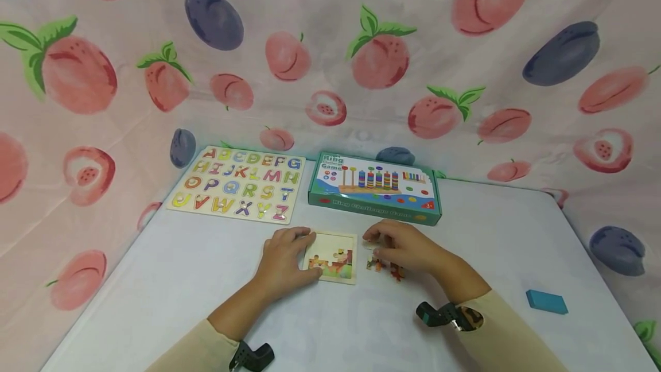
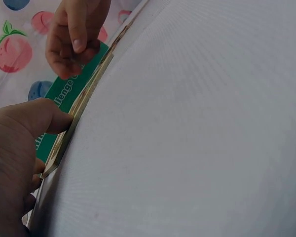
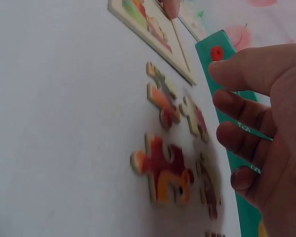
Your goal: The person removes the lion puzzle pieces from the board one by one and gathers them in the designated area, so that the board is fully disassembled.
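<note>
A small wooden puzzle tray lies flat on the table, its lower part filled with joined picture pieces and its upper part bare. My left hand holds the tray by its left side, the thumb at the near edge and the fingers toward the far corner. Just right of the tray, my right hand hovers with loosely bent fingers over several loose jigsaw pieces. Nothing shows between those fingers in the right wrist view. In the head view this hand partly covers the pieces.
Behind the tray stands a green ring game box. A wooden alphabet board lies at the back left. On the right side of the table is a blue block. A fruit-print cloth hangs behind the table.
</note>
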`<move>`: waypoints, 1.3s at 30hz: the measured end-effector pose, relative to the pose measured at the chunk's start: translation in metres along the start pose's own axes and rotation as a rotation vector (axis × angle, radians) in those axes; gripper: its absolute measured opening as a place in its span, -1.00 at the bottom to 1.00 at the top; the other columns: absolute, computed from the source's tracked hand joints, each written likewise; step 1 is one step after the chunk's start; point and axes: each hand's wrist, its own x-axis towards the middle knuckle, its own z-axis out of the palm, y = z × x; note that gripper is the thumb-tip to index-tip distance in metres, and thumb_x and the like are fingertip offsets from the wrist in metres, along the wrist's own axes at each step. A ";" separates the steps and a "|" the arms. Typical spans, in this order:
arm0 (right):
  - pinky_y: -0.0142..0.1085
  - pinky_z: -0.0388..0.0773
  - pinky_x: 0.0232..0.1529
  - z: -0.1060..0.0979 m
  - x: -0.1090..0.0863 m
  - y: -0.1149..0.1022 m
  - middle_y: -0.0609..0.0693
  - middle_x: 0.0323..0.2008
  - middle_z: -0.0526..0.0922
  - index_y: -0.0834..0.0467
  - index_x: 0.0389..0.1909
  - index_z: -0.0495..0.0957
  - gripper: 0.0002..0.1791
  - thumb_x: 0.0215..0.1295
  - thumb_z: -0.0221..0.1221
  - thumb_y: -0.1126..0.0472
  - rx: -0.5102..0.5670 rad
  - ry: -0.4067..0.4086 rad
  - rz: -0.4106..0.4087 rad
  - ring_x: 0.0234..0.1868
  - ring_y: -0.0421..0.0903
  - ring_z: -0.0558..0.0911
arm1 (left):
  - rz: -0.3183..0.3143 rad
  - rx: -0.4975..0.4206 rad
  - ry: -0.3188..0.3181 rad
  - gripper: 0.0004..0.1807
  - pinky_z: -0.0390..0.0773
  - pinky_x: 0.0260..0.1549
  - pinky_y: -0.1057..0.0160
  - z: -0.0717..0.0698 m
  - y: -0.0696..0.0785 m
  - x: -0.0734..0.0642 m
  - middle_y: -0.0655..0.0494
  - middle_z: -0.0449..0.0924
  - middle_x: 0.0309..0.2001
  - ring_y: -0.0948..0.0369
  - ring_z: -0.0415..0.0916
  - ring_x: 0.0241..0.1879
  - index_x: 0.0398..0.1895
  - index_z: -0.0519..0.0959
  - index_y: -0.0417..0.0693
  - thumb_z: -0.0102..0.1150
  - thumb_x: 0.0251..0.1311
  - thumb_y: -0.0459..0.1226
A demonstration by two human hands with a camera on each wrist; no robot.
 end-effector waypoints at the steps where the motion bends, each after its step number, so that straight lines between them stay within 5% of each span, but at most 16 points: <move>1: -0.28 0.60 -0.17 0.000 0.003 -0.002 -0.11 0.00 0.69 0.03 0.18 0.68 -0.66 0.43 0.34 0.27 0.002 -0.005 -0.008 -0.21 -0.13 0.57 | 0.001 0.001 0.001 -0.14 0.35 0.21 -0.09 0.000 0.001 0.000 0.05 0.50 0.42 -0.01 0.31 0.41 0.43 0.61 -0.06 0.58 0.05 0.08; 17: -0.22 0.53 -0.07 0.024 0.037 -0.028 -0.23 0.07 0.62 -0.05 0.27 0.70 -0.57 0.41 0.41 0.13 -0.067 -0.095 -0.013 -0.10 -0.16 0.51 | 0.008 0.004 0.010 -0.16 0.36 0.21 -0.11 -0.002 0.001 -0.002 0.05 0.52 0.40 -0.02 0.33 0.40 0.40 0.63 -0.07 0.58 0.06 0.08; 25: -0.22 0.54 0.04 0.029 0.037 -0.028 -0.19 0.06 0.62 0.00 0.26 0.71 -0.56 0.38 0.45 0.14 -0.180 -0.105 -0.031 -0.04 -0.21 0.54 | 0.013 0.010 0.006 -0.15 0.36 0.21 -0.11 -0.001 0.002 -0.001 0.05 0.52 0.41 -0.02 0.33 0.41 0.41 0.62 -0.07 0.58 0.06 0.09; 39: -0.24 0.50 -0.03 0.030 0.033 -0.027 -0.24 -0.03 0.62 -0.09 0.09 0.76 -0.72 0.39 0.44 0.15 -0.160 -0.077 -0.045 -0.10 -0.20 0.52 | 0.020 0.016 0.015 -0.16 0.35 0.22 -0.12 0.000 0.001 -0.001 0.05 0.52 0.40 -0.01 0.33 0.41 0.41 0.62 -0.07 0.58 0.04 0.08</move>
